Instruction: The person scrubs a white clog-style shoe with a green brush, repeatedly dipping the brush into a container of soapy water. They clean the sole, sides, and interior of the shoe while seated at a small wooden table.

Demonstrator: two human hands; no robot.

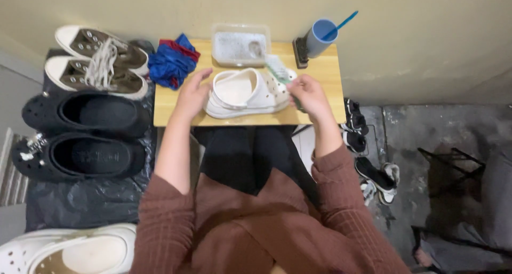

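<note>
Right grip [306, 92] holds brush [277, 70] over white clog [246, 92], left grip [192, 95] alongside.

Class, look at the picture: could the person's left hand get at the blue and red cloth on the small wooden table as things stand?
Probably yes. The left hand rests on the heel of the white clog, and the blue and red cloth lies just beside it on the wooden table, with nothing lying between them.

**Plastic, wood and cloth**

A smooth matt white plastic clog [246, 92] lies on a pale wooden table [325, 71]. At eleven o'clock, crumpled blue-and-red cloth [172, 63]; at nine o'clock, matt black clogs [88, 132] on glossy black plastic sheeting [80, 199].
</note>
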